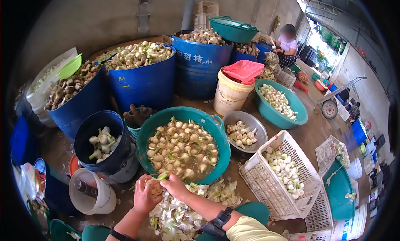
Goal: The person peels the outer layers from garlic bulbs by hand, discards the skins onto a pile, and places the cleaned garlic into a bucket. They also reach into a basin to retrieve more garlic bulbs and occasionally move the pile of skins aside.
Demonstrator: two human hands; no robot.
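Observation:
My left hand is closed around a garlic bulb with a short green stem. With its fingers pinched at that stem, my right hand grips the same bulb from the other side. Both hands are over the near edge of a green tub, where unpeeled garlic bulbs float in brownish water. Below my hands lies a heap of white garlic skins. Much of the held bulb is hidden by my fingers.
A white crate of peeled garlic stands at the right, near a metal bowl. Left are a dark blue bucket and a white bucket. Blue barrels of garlic line the wall. Another person works at the back.

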